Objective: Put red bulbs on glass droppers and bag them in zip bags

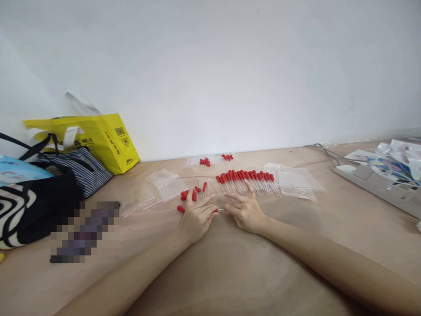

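My left hand (199, 217) pinches a red rubber bulb (216, 210) between thumb and fingers. From the bulb a thin clear tube (221, 210) runs right into the closed fingertips of my right hand (245, 211). Beyond my right hand lies a row of clear droppers with red bulbs (245, 175), side by side. Loose red bulbs (188, 195) are heaped just behind my left hand, and one more bulb (180, 209) lies to its left. A few clear tubes (204, 192) rest between the heap and the row.
Clear plastic bags (169, 184) lie left of centre, others (296, 182) right. More red bulbs (205, 162) sit near the wall. A yellow bag (115, 140), striped pouch (87, 169) and pixelated dark object (85, 235) are left; a white power strip (378, 188) is right.
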Motion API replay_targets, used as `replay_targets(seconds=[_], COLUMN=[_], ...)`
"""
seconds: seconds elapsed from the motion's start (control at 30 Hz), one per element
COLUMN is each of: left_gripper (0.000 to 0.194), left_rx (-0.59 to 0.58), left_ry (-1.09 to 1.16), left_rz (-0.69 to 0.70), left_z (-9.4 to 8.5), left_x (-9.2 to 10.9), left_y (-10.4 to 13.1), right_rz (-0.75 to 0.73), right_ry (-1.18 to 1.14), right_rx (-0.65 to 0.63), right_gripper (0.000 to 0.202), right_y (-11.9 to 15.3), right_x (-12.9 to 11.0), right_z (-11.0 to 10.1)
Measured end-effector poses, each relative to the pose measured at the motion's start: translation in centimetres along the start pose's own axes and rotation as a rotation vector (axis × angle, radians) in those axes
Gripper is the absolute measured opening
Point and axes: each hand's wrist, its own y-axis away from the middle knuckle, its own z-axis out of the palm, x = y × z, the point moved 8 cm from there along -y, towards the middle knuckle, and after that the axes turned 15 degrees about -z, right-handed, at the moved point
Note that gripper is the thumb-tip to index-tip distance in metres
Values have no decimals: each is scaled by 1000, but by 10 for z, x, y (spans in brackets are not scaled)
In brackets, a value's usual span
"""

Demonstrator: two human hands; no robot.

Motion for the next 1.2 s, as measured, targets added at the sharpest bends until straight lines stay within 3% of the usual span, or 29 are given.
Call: replay_targets(seconds=[0.27, 0.53, 0.77, 0.97, 1.1, 1.2], left_gripper=[16, 15, 8, 11, 48, 34], left_rx=[10, 11, 26, 49, 40, 68], left_ry=[2, -67, -42, -76, -132, -153], left_rz=[-14, -87, -90, -149, -311, -400], left_z=[1, -4, -6, -10, -9, -11], left_x=[-1, -17, -11, -16, -44, -63], left_y=[-1, -2, -3, -3, -4, -3], right_rz=[-20, 39, 35, 55, 267, 531], right_ry=[8, 47, 40, 89, 72, 45], right_rx=[-31, -72, -107, -258, -287, -284], right_gripper=[18, 15, 15, 19, 13, 16], right_y=[-1, 6, 4, 1, -3, -6], right_x=[0, 6, 6, 8, 32, 58], right_z=[5, 1, 1, 7, 16, 31])
